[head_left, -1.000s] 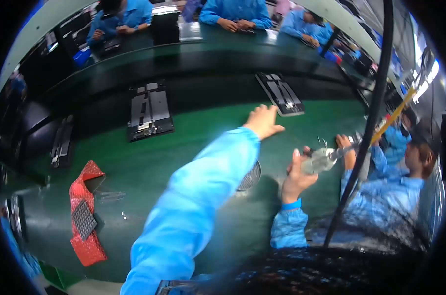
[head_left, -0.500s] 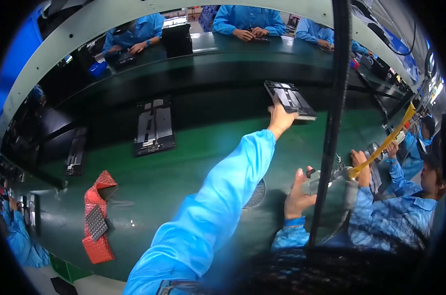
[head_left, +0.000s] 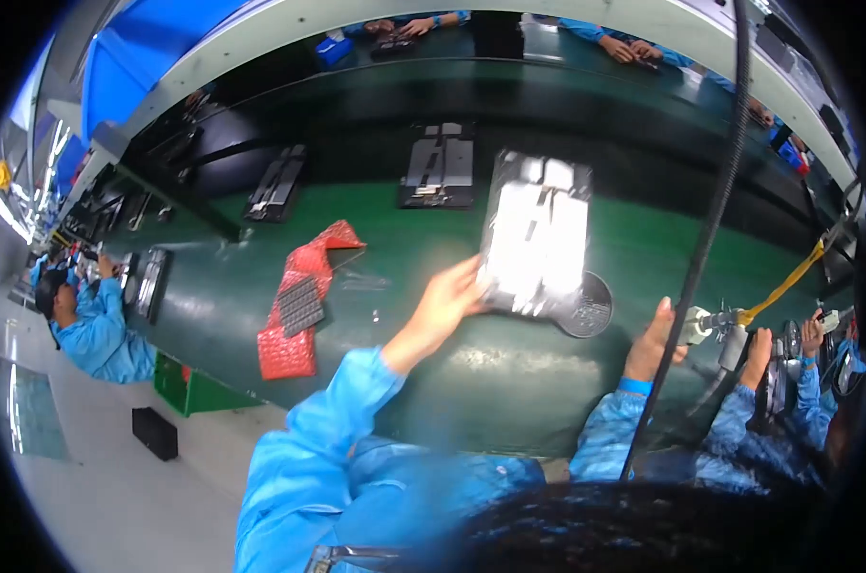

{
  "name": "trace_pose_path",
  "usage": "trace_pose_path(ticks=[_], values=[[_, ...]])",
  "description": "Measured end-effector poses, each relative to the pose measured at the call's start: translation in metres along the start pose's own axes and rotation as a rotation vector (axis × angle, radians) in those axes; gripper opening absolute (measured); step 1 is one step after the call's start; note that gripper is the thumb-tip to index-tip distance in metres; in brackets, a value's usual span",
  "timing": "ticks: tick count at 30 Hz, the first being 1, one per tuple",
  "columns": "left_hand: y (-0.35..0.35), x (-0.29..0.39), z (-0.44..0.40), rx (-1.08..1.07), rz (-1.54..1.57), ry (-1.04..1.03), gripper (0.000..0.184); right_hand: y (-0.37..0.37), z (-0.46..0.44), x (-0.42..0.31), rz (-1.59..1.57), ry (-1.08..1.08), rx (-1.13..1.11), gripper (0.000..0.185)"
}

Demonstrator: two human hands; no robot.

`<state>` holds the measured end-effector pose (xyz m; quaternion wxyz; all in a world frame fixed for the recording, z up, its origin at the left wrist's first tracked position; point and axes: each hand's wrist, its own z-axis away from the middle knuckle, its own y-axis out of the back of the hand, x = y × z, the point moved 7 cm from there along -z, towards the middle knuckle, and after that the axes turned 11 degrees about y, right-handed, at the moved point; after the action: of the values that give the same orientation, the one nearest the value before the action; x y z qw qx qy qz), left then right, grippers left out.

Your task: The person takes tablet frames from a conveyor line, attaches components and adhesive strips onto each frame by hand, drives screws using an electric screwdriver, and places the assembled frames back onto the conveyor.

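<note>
My left hand (head_left: 440, 310) grips the lower left corner of an opened tablet-like device (head_left: 538, 234), raised above the green table (head_left: 471, 420). Bright glare covers the device's inner parts. Just behind its lower right corner lies a round, dark, patterned disc (head_left: 588, 306). On the right, my right hand (head_left: 653, 346) is closed around a pale, partly see-through tool (head_left: 697, 325), with its thumb up. A black cable crosses in front of this hand. Red bubble wrap (head_left: 295, 358), with a dark gridded piece (head_left: 301, 307) on it, lies left of my left hand.
Farther back lie similar opened devices (head_left: 438, 167) (head_left: 275, 186). The black cable (head_left: 715, 210) hangs down; a yellow coiled cord (head_left: 786, 291) is at the right. A co-worker's hand (head_left: 758, 358) is beside my right hand. Another person (head_left: 94, 325) stands at the far left.
My left hand has lifted the device off the table and brought it nearer, tilting it upright. The view has swung left. My right hand still holds the tool.
</note>
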<state>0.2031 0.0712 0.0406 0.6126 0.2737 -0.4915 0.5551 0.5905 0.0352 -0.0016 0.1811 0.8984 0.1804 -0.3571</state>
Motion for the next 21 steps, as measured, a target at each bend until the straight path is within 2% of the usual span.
trace_pose_path(ticks=[1, 3, 5, 7, 10, 11, 12, 13, 16, 18, 21], values=[[0.016, -0.014, 0.034, 0.063, -0.055, 0.068, 0.057, -0.002, -0.001, -0.007, -0.117, -0.054, 0.039, 0.034], [0.04, -0.06, 0.072, 0.09, 0.072, 0.086, 0.059, -0.005, -0.003, -0.008, -0.332, -0.135, 0.094, 0.031], [0.045, -0.085, 0.101, 0.121, 0.125, 0.117, 0.057, -0.003, -0.007, -0.057, -0.183, -0.105, 0.025, 0.027], [0.039, -0.094, 0.109, 0.166, 0.146, 0.121, 0.052, -0.005, -0.006, -0.072, -0.308, -0.097, 0.089, 0.026], [0.048, -0.036, 0.131, 0.472, -0.83, -0.171, 0.04, 0.003, 0.0, -0.093, -0.324, -0.107, 0.119, 0.028], [0.061, -0.023, 0.132, 0.549, -0.775, -0.198, 0.029, 0.009, 0.004, -0.098, -0.351, -0.103, 0.113, 0.029], [0.08, -0.019, 0.129, 0.595, -0.805, -0.266, 0.028, 0.015, 0.008, -0.102, -0.377, -0.101, 0.11, 0.029], [0.101, -0.012, 0.124, 0.605, -0.836, -0.255, 0.026, 0.02, 0.012, -0.112, -0.372, -0.093, 0.085, 0.029], [0.147, -0.003, 0.112, 0.647, -0.895, -0.279, 0.035, 0.031, 0.028, -0.127, -0.386, -0.099, 0.017, 0.028], [0.158, -0.011, 0.099, 0.527, -0.946, -0.255, 0.033, 0.037, 0.037, -0.13, -0.291, -0.123, 0.014, 0.028], [0.164, -0.014, 0.089, 0.439, -0.853, -0.167, 0.029, 0.045, 0.047, -0.127, -0.242, -0.126, -0.035, 0.028]])
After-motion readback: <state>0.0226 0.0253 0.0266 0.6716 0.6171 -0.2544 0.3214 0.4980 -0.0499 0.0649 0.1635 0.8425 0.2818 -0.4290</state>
